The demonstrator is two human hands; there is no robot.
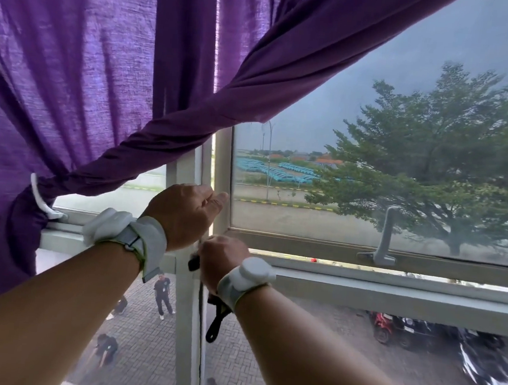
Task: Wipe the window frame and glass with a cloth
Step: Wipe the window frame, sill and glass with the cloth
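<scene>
Curtain: purple fabric curtain, tied back at left by a white band.
Window: white metal window frame; glass pane above right.
Left hand: fingers curled against the frame's upright.
Right hand: curled round something dark, just below.
Cloth: cannot tell.

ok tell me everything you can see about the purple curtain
The purple curtain is thin woven fabric; its flat part glows where daylight passes through. It covers the upper left of the window, and a thick twisted swag sweeps down from the upper right to the lower left. There a white tie gathers it into a bunch against the window frame, below which the cloth hangs dark and loose. Neither hand touches it.
</scene>
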